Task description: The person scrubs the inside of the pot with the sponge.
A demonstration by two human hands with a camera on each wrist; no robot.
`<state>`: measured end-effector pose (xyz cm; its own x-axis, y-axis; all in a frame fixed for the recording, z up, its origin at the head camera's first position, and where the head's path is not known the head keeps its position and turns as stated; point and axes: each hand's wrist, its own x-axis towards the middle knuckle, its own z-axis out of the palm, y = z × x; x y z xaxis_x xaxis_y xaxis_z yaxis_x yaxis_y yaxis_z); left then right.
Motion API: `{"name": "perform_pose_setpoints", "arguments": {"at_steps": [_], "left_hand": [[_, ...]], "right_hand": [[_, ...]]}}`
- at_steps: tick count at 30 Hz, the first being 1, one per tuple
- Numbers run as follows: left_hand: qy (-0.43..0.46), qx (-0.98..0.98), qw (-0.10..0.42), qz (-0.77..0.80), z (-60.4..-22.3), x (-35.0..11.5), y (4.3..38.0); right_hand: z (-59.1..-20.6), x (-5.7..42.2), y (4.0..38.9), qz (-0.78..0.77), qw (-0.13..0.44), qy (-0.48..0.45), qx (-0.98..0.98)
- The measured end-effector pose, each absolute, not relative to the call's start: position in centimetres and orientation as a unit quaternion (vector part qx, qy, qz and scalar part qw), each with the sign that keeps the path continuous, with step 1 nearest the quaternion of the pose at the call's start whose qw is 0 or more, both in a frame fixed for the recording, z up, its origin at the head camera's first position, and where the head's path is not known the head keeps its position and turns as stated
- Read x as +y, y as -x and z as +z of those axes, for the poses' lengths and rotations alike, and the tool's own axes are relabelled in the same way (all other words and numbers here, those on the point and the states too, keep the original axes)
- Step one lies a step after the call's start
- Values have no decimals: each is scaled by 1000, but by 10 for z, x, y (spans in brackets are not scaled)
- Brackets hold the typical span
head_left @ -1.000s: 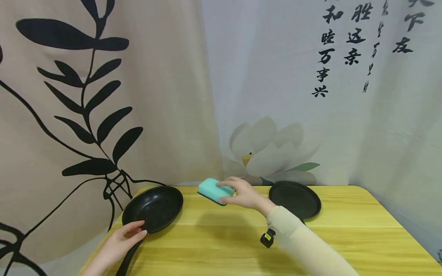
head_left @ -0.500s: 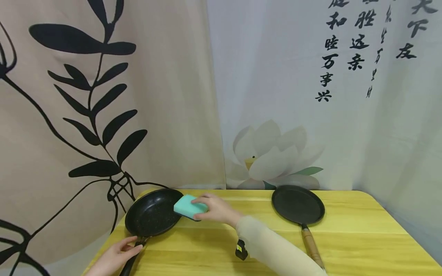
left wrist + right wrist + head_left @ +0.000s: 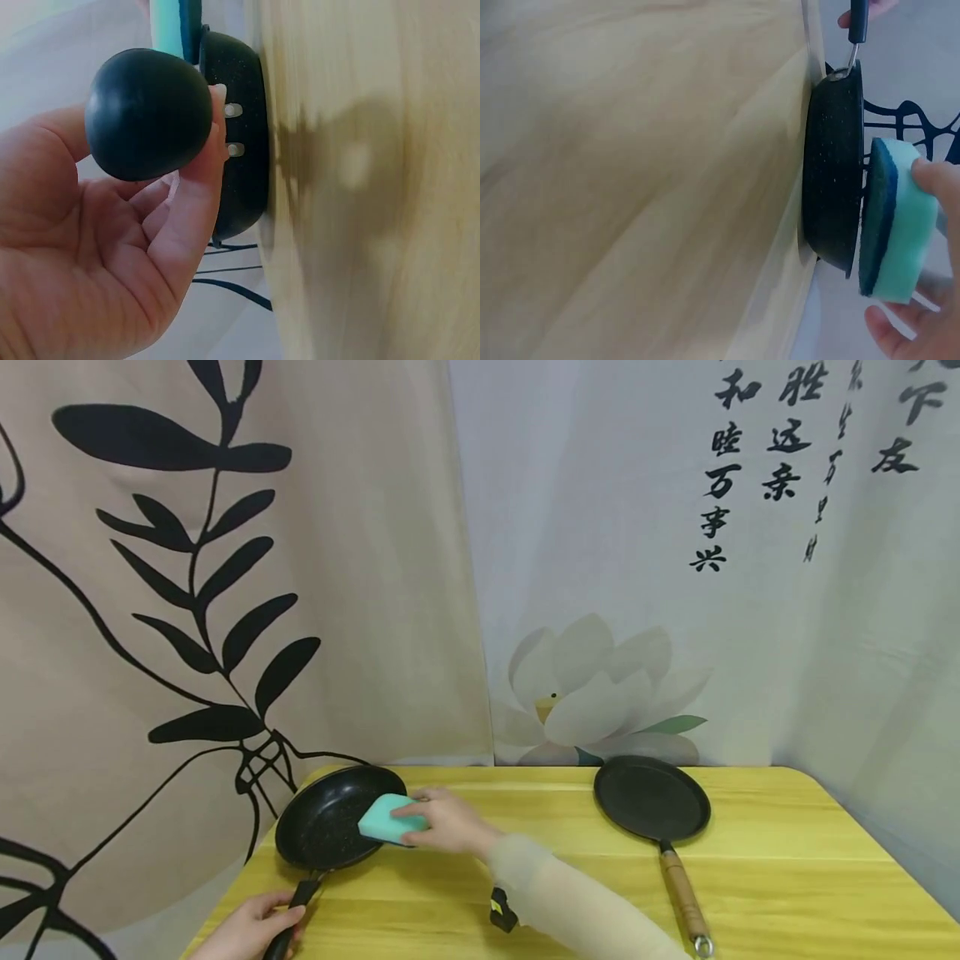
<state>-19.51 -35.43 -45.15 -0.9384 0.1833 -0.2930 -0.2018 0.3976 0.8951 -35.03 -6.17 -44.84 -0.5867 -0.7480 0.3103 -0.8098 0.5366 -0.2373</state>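
In the head view, a black speckled frying pan (image 3: 322, 818) sits at the table's left. My left hand (image 3: 251, 927) grips its black handle (image 3: 302, 893); the handle's rounded end (image 3: 148, 114) fills much of the left wrist view and hides part of the fingers. Thumb and fingers of my right hand (image 3: 453, 825) pinch a turquoise sponge (image 3: 384, 818) with a dark scouring side facing down. The sponge is over the pan's right part. Seen from the right wrist, that dark side (image 3: 879, 217) is close to the pan's rim, with a narrow gap.
A flat black pan (image 3: 651, 797) with a wooden handle (image 3: 682, 893) lies on the right of the yellow wood-grain table (image 3: 570, 827). Behind the table hangs a printed curtain (image 3: 390, 568). A small black device (image 3: 502, 910) is at the right wrist.
My right hand has carried the sponge left and down, from mid-table to over the frying pan. My left hand has moved from beside the pan's edge down onto its handle and taken hold.
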Motion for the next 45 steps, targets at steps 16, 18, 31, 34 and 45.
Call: {"name": "perform_pose_setpoints", "arguments": {"at_steps": [16,18,31,34,45], "left_hand": [[-7,836,170,522,-450,-332,199],[-17,825,180,535,-449,-327,201],[-74,805,211,550,-452,-289,214],[-76,802,215,553,-451,-280,216],[-93,794,200,566,-453,-243,218]], "right_hand": [[-452,-56,348,187,75,-447,-872],[-452,-49,350,184,79,-447,-872],[-445,-2,354,187,45,-420,-887],[-443,7,355,194,35,-411,-890],[-443,43,357,194,36,-405,-893]]}}
